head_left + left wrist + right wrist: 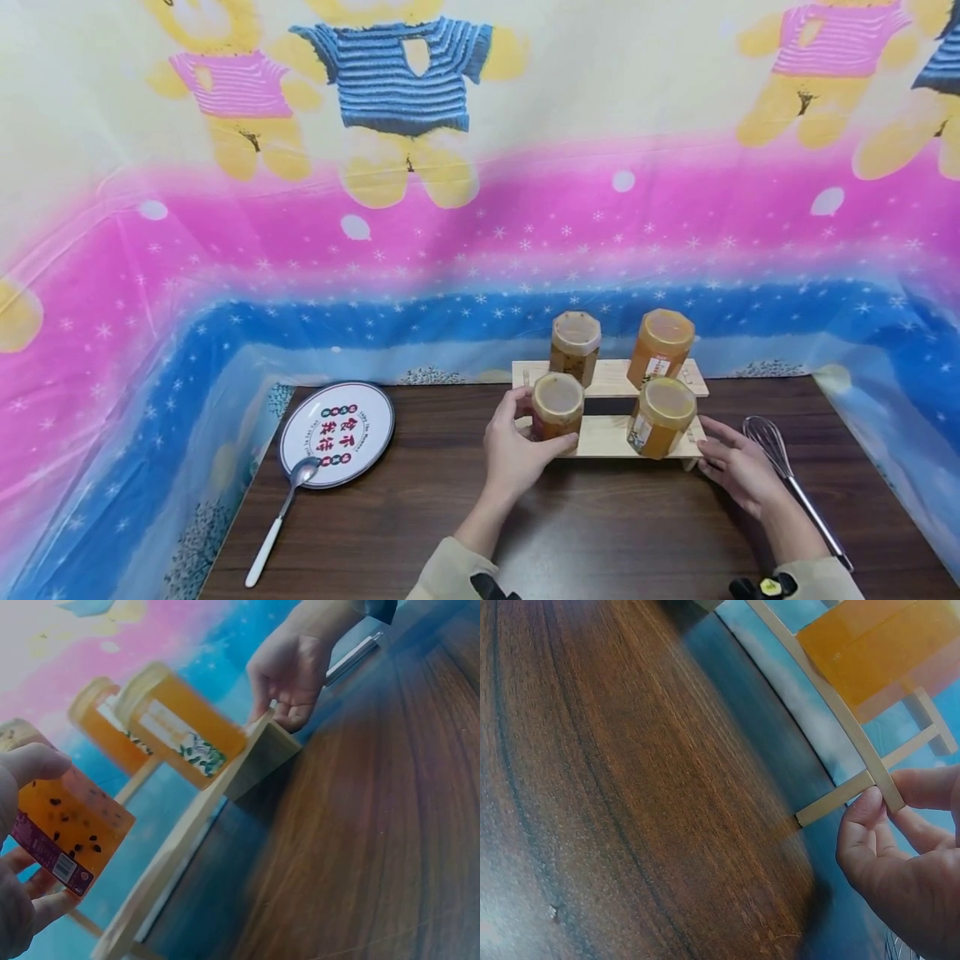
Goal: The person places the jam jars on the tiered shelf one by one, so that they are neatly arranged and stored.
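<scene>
My left hand [517,450] grips a jar [558,404] of orange filling with dark seeds and a purple label, thumb on one side and fingers round the other. This jar [71,821] is over the left part of the front board of a two-step wooden rack [603,435]. At the rack's right end my right hand [742,467] pinches the board's tip between thumb [862,817] and fingers. An orange jar [663,419] stands on the front step near that hand. Behind, a seeded jar [575,348] and another orange jar [660,346] stand on the upper step.
A white plate [367,433] with printed characters lies at the left, and a white-handled spoon [276,533] leans on its rim. A metal whisk [795,479] lies right of my right hand. Patterned cloth [450,250] rises behind the brown table [405,533].
</scene>
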Available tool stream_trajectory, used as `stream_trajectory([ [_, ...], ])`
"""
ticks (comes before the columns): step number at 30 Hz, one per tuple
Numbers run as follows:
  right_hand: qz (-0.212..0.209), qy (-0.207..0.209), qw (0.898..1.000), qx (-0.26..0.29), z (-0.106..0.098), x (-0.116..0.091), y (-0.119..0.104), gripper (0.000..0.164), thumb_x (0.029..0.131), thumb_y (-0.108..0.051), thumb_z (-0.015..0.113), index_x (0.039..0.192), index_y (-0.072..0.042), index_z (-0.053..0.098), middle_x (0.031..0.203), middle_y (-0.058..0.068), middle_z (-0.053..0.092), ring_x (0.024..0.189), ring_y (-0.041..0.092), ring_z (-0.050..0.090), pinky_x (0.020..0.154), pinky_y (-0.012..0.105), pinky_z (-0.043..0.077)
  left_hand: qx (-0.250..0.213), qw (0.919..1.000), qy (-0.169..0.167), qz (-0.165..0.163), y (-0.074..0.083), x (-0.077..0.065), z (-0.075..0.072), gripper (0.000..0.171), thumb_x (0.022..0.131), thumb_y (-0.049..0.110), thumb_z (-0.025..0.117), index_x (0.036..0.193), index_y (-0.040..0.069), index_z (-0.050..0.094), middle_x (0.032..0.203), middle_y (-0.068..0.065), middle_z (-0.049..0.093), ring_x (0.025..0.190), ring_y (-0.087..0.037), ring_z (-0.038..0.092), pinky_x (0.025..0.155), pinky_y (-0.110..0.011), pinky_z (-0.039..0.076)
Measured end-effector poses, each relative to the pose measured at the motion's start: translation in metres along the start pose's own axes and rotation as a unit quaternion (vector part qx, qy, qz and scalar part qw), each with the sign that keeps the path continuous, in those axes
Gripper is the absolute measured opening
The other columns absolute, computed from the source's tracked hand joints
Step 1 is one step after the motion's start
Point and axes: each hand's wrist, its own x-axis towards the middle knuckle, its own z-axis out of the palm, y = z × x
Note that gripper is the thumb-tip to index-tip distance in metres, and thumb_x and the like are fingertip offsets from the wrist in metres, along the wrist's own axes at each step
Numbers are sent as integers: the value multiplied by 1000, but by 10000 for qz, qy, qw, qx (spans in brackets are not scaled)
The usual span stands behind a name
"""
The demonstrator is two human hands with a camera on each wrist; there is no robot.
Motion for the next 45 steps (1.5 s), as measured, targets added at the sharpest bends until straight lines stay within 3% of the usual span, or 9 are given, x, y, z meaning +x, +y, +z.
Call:
stream_trajectory([
  [8, 17, 70, 9999, 72, 1, 0, -1, 72, 107, -13, 58, 164, -1, 15, 114, 0, 61, 97, 8, 65, 84, 28, 57, 224, 9997, 31, -9, -6, -4, 20, 76, 65, 29, 102, 129, 32, 61, 115, 13, 64, 107, -9, 62, 85, -31, 58],
  [13, -26, 29, 10000, 70, 0, -1, -2, 72, 108, -14, 57, 164, 0, 15, 115, 0, 61, 98, 8, 65, 84, 28, 57, 132, 9999, 28, -75, -8, -5, 28, 76, 65, 25, 102, 128, 30, 62, 115, 11, 63, 106, -9, 63, 83, -27, 58],
  [45, -109, -2, 9997, 201, -1, -1, 1, 72, 107, -15, 59, 163, 0, 16, 115, 1, 61, 98, 9, 65, 84, 28, 57, 78, 9983, 581, -12, -20, -5, 46, 74, 63, 22, 102, 126, 24, 64, 116, 7, 61, 107, -12, 63, 83, -25, 59],
])
